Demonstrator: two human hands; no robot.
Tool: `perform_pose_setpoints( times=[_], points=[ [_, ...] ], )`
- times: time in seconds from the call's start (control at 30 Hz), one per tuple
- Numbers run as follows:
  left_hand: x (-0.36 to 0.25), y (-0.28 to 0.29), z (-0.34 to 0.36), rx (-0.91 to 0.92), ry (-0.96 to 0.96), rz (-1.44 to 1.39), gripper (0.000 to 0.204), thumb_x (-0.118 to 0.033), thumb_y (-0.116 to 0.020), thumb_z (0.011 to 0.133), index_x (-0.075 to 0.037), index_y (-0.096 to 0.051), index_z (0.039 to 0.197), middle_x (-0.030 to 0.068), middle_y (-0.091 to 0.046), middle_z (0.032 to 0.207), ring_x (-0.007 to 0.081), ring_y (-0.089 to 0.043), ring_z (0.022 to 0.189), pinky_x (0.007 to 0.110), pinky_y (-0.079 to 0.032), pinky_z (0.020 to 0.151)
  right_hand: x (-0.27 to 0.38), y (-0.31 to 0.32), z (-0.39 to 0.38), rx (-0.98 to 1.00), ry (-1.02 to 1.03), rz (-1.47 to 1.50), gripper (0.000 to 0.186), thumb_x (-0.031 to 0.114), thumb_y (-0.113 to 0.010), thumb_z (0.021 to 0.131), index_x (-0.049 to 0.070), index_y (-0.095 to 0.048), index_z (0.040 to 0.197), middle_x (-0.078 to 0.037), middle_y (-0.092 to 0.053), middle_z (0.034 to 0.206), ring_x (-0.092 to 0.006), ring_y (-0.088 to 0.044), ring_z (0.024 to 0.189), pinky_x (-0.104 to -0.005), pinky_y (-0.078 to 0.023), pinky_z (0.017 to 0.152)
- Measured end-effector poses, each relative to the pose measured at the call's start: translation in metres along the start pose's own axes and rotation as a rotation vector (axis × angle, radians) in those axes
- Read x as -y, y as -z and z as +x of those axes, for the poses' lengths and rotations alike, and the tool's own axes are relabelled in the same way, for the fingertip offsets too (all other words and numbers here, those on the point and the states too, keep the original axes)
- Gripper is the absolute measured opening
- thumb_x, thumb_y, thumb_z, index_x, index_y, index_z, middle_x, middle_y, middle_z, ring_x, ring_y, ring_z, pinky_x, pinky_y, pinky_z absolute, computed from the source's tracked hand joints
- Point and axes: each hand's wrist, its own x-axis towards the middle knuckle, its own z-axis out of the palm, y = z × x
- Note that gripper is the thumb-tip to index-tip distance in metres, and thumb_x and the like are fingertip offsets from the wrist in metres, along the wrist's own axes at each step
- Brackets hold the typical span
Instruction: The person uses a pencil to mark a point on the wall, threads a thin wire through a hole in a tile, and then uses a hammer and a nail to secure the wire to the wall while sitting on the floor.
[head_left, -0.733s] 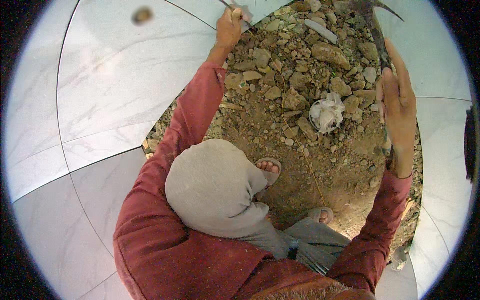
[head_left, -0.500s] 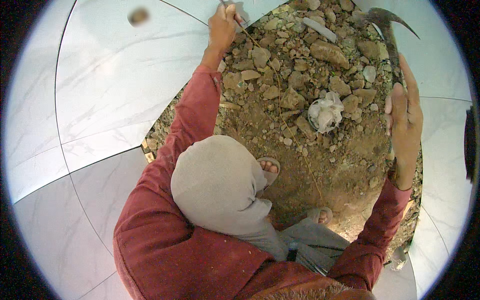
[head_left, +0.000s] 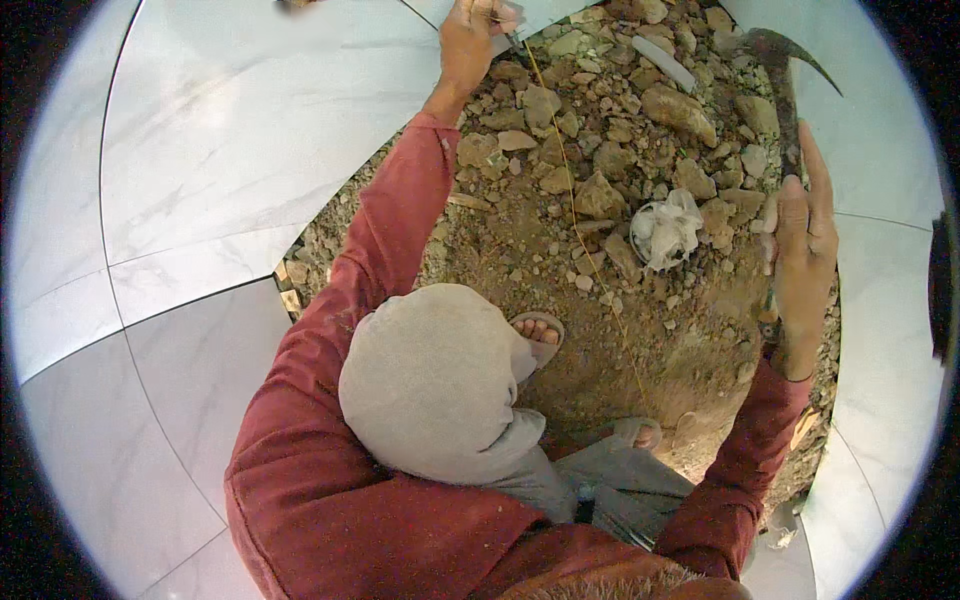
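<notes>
My left hand [head_left: 470, 45], at the upper edge beside the white tile, pinches a small thin dark object [head_left: 505, 30], partly hidden by my fingers. A thin yellow string [head_left: 568, 182] runs from there across the soil toward my feet. On the right, my right hand [head_left: 800, 260] grips a hammer [head_left: 782, 90] with a long curved claw; its head is up near the tile edge, blurred on one side. Between my hands lie loose rocks [head_left: 672, 112], soil and a crumpled white plastic bag [head_left: 665, 230].
White marbled tiles [head_left: 215, 120] border the dug patch on the left and top, and more tiles [head_left: 875, 300] on the right. A pale oblong piece [head_left: 662, 62] lies among the rubble. My sandalled feet [head_left: 540, 335] rest on the dirt below my hands.
My left hand has moved slightly up and right with the string. My right hand and the hammer have moved right and down from their position 0.7 seconds ago.
</notes>
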Motion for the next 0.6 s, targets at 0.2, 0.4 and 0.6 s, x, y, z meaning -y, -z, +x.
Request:
perform_pose_setpoints(
  times=[0.2,0.4,0.6],
  points=[
    [0.021,0.007,-0.002,-0.07,0.019,-0.184,0.037,-0.034,-0.043,0.111,-0.001,-0.057,0.107,0.0085,-0.073,0.097,0.02,-0.072,0.078,0.033,-0.059,0.077,-0.001,-0.038,0.021,0.113,0.113,0.043,0.045,0.031,-0.048,0.11,0.018,-0.048,0.154,0.004,-0.049,0.072,-0.0054,-0.042,0.06,-0.0227,-0.036,0.054],
    [0.018,0.037,0.017,0.007,-0.259,0.862,0.036,-0.039,-0.054,0.105,-0.008,-0.067,0.094,0.0106,-0.071,0.075,0.0257,-0.07,0.064,0.04,-0.055,0.062,0.031,-0.076,0.057,0.217,0.309,-0.051,0.041,0.025,-0.051,0.107,0.016,-0.054,0.147,-0.009,-0.058,0.075,-0.0181,-0.054,0.062,-0.0327,-0.047,0.063],
    [0.015,0.027,0.018,0.0,-0.218,0.694,0.04,-0.042,-0.056,0.103,-0.008,-0.071,0.089,0.0084,-0.072,0.072,0.0256,-0.071,0.064,0.039,-0.055,0.063,0.086,-0.083,0.055,0.137,0.378,-0.111,0.042,0.017,-0.05,0.108,0.004,-0.048,0.148,-0.016,-0.066,0.081,-0.0172,-0.055,0.067,-0.0336,-0.047,0.069]
  ],
)
